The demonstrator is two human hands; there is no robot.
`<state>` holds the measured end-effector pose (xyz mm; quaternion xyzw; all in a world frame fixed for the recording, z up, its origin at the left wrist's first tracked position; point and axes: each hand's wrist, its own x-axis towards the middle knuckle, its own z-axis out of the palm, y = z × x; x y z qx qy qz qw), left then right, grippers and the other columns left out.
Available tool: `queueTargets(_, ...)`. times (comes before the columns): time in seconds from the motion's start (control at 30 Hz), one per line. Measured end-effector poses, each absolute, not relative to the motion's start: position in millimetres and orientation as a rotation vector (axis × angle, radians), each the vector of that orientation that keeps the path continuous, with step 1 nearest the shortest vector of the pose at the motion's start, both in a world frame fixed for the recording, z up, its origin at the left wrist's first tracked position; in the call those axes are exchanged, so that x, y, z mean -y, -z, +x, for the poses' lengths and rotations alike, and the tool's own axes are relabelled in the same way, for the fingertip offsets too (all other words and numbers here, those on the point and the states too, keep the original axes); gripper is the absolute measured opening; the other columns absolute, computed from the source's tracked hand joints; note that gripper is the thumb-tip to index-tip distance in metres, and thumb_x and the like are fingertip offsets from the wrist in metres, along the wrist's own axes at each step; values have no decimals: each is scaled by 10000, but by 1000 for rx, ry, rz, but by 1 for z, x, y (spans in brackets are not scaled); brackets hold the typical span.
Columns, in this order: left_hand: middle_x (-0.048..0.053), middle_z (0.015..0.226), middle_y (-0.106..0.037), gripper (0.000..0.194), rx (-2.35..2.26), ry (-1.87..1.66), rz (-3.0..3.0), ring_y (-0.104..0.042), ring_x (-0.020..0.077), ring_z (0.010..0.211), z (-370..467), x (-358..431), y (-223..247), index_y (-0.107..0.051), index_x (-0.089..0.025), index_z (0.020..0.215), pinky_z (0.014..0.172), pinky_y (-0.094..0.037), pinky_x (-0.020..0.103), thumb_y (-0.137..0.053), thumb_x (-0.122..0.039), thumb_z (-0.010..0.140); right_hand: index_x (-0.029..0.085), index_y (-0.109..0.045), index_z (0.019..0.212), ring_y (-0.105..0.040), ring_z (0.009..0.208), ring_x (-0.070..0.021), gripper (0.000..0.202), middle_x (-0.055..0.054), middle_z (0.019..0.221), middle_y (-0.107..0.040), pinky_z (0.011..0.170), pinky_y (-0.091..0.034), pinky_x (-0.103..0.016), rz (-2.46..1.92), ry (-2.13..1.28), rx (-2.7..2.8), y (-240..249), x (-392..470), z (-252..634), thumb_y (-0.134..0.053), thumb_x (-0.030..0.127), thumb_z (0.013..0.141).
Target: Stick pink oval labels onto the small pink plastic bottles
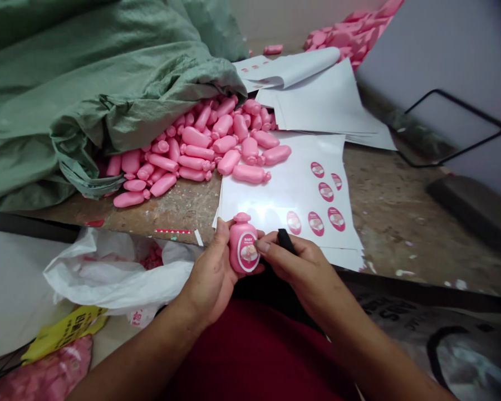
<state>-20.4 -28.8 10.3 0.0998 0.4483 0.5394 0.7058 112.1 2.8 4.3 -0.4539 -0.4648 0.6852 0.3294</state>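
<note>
My left hand (211, 278) is closed round a small pink plastic bottle (236, 250), held upright at the table's front edge. An oval label (247, 252) reading "BABY" sits on the bottle's front. The fingertips of my right hand (296, 259) touch the label's right side. A black tool (286, 240), its kind not clear, is tucked in my right hand, its end poking out above the fingers. Just behind the hands lies a white sticker sheet (259, 209) with several oval labels on its right part.
Pink bottles (223, 142) are heaped at the mouth of a green sack (121, 72), some resting on the sheet. More white sheets (321, 100) lie behind. A white plastic bag (121, 281) hangs below the edge at left; a black wire frame (455, 94) stands at right.
</note>
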Motion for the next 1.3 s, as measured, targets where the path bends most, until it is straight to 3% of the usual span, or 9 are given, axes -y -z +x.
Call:
queueTargets(0.53, 75, 1049, -704, 397, -979, -1219, 284, -674, 192, 972, -22, 34, 2, -595, -218, 1215, 830, -537, 308, -417, -508, 1009, 193, -641, 667, -315, 508, -101, 302, 56, 528, -393, 514, -304, -266, -1199, -1825, 1186, 2, -3, 109, -708, 473, 758)
queueTargets(0.8, 48, 980, -679, 222, -951, -1204, 183, -653, 145, 834, -23, 31, 0, -586, -218, 1151, 730, -515, 262, -423, -308, 1030, 183, -614, 668, -261, 512, -85, 326, 66, 544, -376, 497, -266, -252, -1196, -1857, 1149, 1, -3, 110, -725, 483, 733)
queueTargets(1.3, 40, 1005, -647, 214, -895, -1168, 117, -607, 125, 814, -25, 31, -1, -590, -218, 1123, 712, -458, 239, -460, -352, 1017, 190, -650, 693, -275, 496, -89, 301, 78, 520, -353, 498, -294, -255, -1209, -1831, 1166, 3, -3, 108, -732, 475, 745)
